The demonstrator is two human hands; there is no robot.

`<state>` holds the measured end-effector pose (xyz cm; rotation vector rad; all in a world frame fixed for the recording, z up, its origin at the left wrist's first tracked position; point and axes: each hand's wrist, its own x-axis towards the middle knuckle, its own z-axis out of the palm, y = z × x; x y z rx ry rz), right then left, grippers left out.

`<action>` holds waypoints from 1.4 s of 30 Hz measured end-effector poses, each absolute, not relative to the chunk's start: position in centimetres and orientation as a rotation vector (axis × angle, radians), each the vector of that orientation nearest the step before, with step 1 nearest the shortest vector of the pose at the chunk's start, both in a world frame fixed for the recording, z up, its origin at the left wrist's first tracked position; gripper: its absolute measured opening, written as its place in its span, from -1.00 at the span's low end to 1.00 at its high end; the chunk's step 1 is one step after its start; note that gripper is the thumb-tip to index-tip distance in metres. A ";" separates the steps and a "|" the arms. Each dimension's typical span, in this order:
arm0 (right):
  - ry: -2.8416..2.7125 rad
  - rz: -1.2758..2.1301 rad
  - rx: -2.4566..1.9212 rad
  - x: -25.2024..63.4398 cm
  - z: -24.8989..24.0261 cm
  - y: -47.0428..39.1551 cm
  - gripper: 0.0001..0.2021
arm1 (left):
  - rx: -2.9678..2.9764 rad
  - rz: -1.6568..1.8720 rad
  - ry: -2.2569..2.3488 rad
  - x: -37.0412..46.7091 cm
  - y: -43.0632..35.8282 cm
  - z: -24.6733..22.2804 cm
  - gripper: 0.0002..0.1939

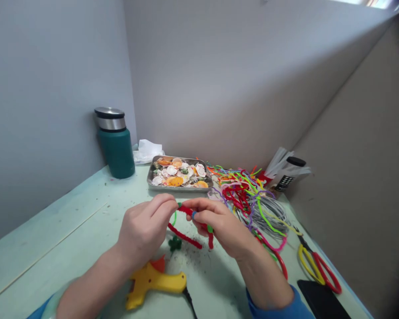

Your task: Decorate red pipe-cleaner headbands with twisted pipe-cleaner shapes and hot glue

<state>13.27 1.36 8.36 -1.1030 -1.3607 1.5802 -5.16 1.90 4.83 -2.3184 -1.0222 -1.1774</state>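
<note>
Above the table, my left hand (pixel 145 227) is closed in a pinch on one end of a fuzzy red pipe cleaner (pixel 186 237). My right hand (pixel 217 219) pinches the same red stem between thumb and fingers. Small green and blue bits show along it near my fingertips, and red ends hang down below the hands. A thin light-green strand shows beside my left fingers. Below lies a dark green flower-like piece (pixel 174 243) on the table. A yellow glue gun (pixel 162 282) with an orange trigger rests nearer me, partly behind my left forearm.
A metal tray (pixel 177 188) of shells stands at the back, beside a teal bottle (pixel 117 153) and white tissue (pixel 148 150). Tangled pipe cleaners (pixel 237 197) and grey wire (pixel 269 217) lie right, with red-and-yellow-handled pliers (pixel 319 268) and a black flat object (pixel 322 301). A thin stick (pixel 49 250) lies left.
</note>
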 end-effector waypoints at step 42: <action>-2.099 0.833 -0.959 14.6 8.2 0.8 -0.57 | -3.412 -1.409 -1.727 -5.3 1.4 6.8 -0.68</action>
